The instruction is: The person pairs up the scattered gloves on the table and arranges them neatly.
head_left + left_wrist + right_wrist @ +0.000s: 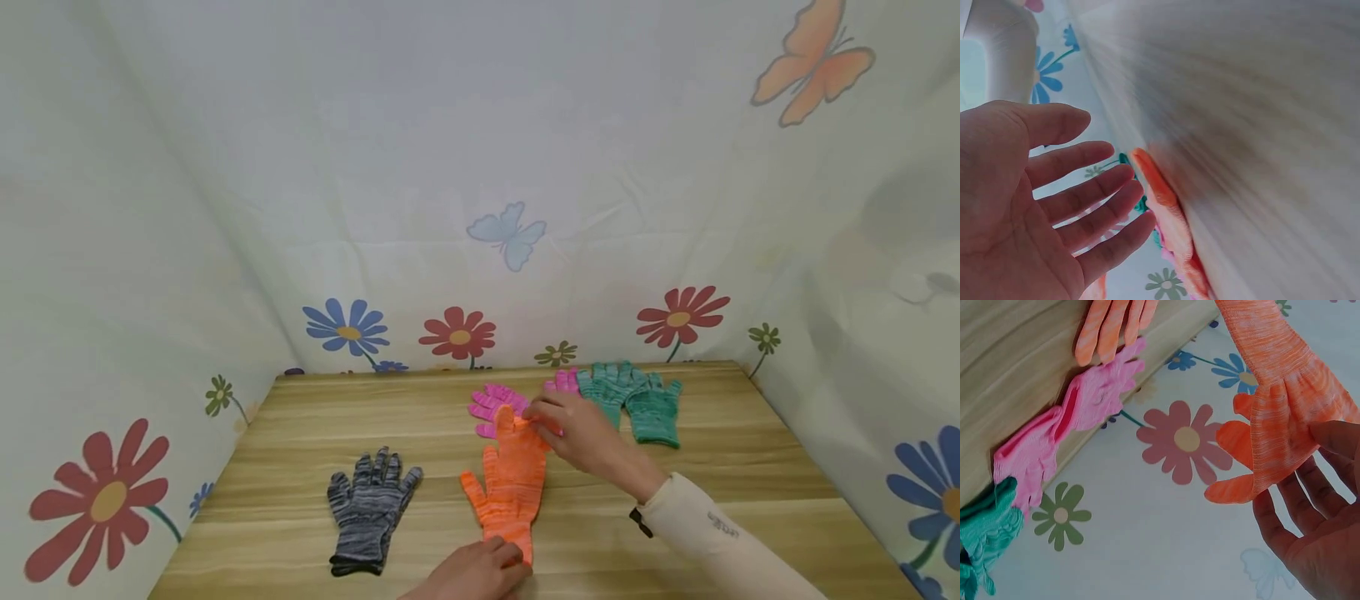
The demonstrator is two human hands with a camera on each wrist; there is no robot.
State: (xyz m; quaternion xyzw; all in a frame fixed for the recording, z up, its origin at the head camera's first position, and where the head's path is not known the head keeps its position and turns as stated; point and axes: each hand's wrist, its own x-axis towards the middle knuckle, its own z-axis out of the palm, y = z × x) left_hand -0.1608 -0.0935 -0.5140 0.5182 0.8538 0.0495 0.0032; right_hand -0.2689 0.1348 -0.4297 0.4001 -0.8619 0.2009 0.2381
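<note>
My right hand (pixel 573 429) pinches an orange knit glove (pixel 1291 406) between thumb and fingers; in the right wrist view its orange fingers stick out to the left. More orange glove fingers (pixel 1110 328) show on the table in that view. From the head, the orange gloves (pixel 513 483) overlap as one long shape at the middle of the table. By the orange cuff, at the near edge, is my left hand (pixel 480 571). The left wrist view shows that hand's palm and loosely extended fingers (pixel 1094 200), with nothing gripped.
Left of the orange gloves lies a grey-black pair of gloves (pixel 367 508). Behind them are pink gloves (pixel 498 402), partly hidden by my right hand. Green gloves (pixel 652 412) lie at the back right. Flowered cloth walls (pixel 420 275) border the wooden table (pixel 292 467).
</note>
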